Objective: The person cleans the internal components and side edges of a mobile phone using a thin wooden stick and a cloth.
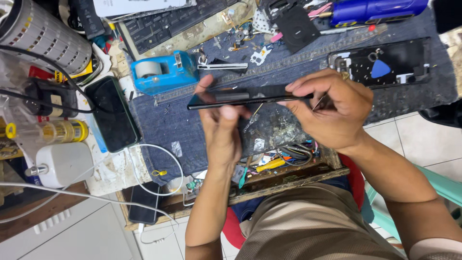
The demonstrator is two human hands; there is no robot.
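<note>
My left hand grips a thin black phone panel held edge-on above the blue denim mat. My right hand pinches the panel's right end and also holds a thin metal tool against it. An opened black phone body with a blue triangular pick on it lies on the mat at the upper right.
A blue tape dispenser sits at the mat's far left, a black phone beside it. A keyboard, small parts, a white bottle, white cables and an open drawer of tools surround the mat.
</note>
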